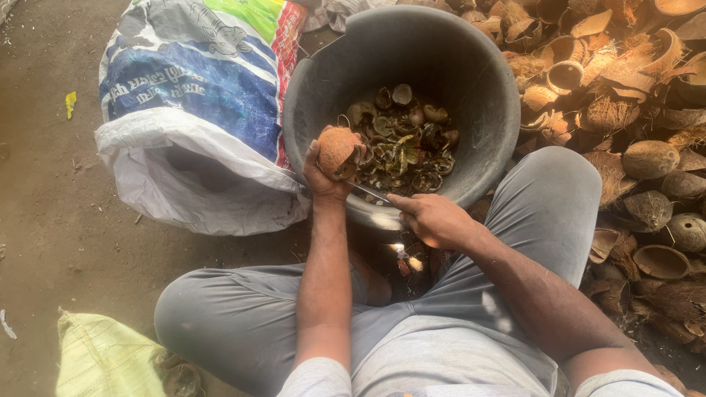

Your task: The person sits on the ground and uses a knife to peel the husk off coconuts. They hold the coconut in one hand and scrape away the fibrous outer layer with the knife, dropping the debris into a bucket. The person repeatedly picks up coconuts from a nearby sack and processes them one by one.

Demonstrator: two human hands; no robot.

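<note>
Coconut pried over bucket
Left hand (329,175) gripped coconut (337,150) above black bucket (471,95) rim (7 o'clock side); right hand (434,219) clenched w/ knife (368,192), tip touching coconut. Shell pile (625,110) at 3 o'clock.

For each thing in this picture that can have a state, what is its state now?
left hand: closed around the coconut, holding it over the tub rim.
right hand: closed on the knife handle.
coconut: held up, shell partly on.
knife: blade points toward the coconut.
black tub: upright, open, partly filled with dark shell pieces.
printed sack: lying on the ground, mouth open.
coconut shell pile: loose heap, mostly empty halves.
</note>
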